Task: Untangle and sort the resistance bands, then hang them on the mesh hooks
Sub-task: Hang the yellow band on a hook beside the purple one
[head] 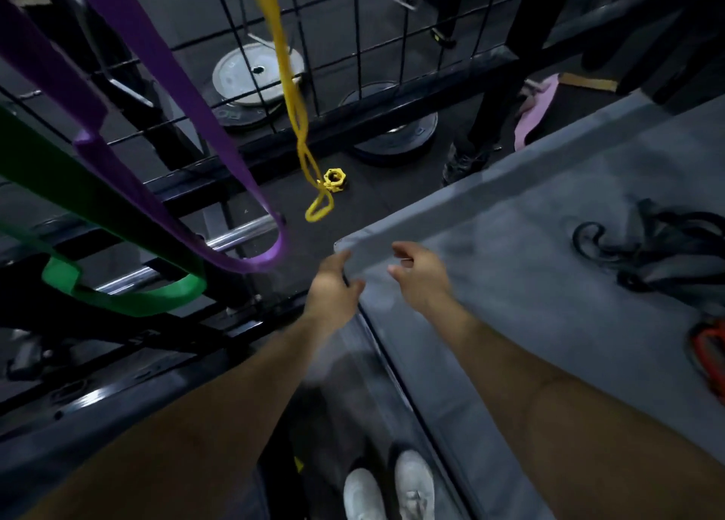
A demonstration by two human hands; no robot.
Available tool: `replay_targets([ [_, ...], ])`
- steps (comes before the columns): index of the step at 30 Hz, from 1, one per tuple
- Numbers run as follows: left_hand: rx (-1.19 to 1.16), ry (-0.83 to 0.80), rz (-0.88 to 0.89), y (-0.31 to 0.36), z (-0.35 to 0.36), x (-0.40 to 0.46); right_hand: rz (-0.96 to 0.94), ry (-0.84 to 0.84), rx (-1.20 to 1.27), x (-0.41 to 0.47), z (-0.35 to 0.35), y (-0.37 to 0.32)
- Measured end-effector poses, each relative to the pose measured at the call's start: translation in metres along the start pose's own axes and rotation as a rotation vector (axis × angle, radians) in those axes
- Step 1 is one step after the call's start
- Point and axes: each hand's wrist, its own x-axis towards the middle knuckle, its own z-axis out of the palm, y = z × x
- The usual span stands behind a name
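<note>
Grey padding covers the worktop point(549, 213) that fills the right half of the frame, and both my hands meet at its near corner in the middle of the picture. My left hand point(333, 288) rests on the corner's edge with the fingers bent over it and the thumb lying on the padded top. My right hand point(419, 274) hovers just beside it over the grey surface, fingers loosely curled and holding nothing; the two hands are close but not touching.

Three bands already hang from the mesh panel point(372, 41) in the upper left. The purple band point(188, 99) drops in a long loop whose bottom curve ends just left of my left hand. The green band point(129, 296) hangs lower and further left, its loop over a chrome bar point(235, 237). The thin yellow band point(292, 88) hangs at top centre, twisted near its lower end.

At the right edge of the frame a tangle of black bands point(659, 252) lies on the worktop, well apart from my hands, and below it a red band point(706, 358) is cut off by the frame edge.

Behind the mesh, weight plates point(255, 74) lie on the floor, with a yellow collar point(335, 178) near the yellow band's end. My white shoes point(388, 488) show at bottom centre.
</note>
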Motion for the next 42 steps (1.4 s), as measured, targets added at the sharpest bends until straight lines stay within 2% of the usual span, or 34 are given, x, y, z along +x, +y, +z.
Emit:
replay_targets([
  [7, 0.184, -0.194, 0.222, 0.059, 0.069, -0.017, 0.102, 0.206, -0.006, -0.024, -0.077, 0.043],
  [11, 0.253, -0.303, 0.284, 0.09, 0.133, -0.032, 0.196, 0.301, -0.032, -0.045, -0.14, 0.096],
  [16, 0.312, -0.525, 0.32, 0.129, 0.221, -0.061, 0.373, 0.426, 0.004, -0.076, -0.213, 0.18],
  [18, 0.331, -0.562, 0.387, 0.139, 0.258, -0.07, 0.418, 0.475, 0.022, -0.089, -0.238, 0.213],
  [20, 0.403, -0.618, 0.368, 0.148, 0.294, -0.079, 0.464, 0.503, 0.007, -0.1, -0.26, 0.244],
  [26, 0.474, -0.662, 0.438, 0.144, 0.381, -0.093, 0.533, 0.589, -0.146, -0.115, -0.303, 0.33],
  [34, 0.545, -0.675, 0.493, 0.117, 0.427, -0.091, 0.495, 0.432, -0.607, -0.121, -0.302, 0.384],
  [39, 0.589, -0.685, 0.514, 0.106, 0.423, -0.101, 0.508, 0.342, -0.605, -0.133, -0.295, 0.386],
  [42, 0.567, -0.708, 0.509, 0.115, 0.414, -0.107, 0.506, 0.276, -0.514, -0.14, -0.293, 0.373],
])
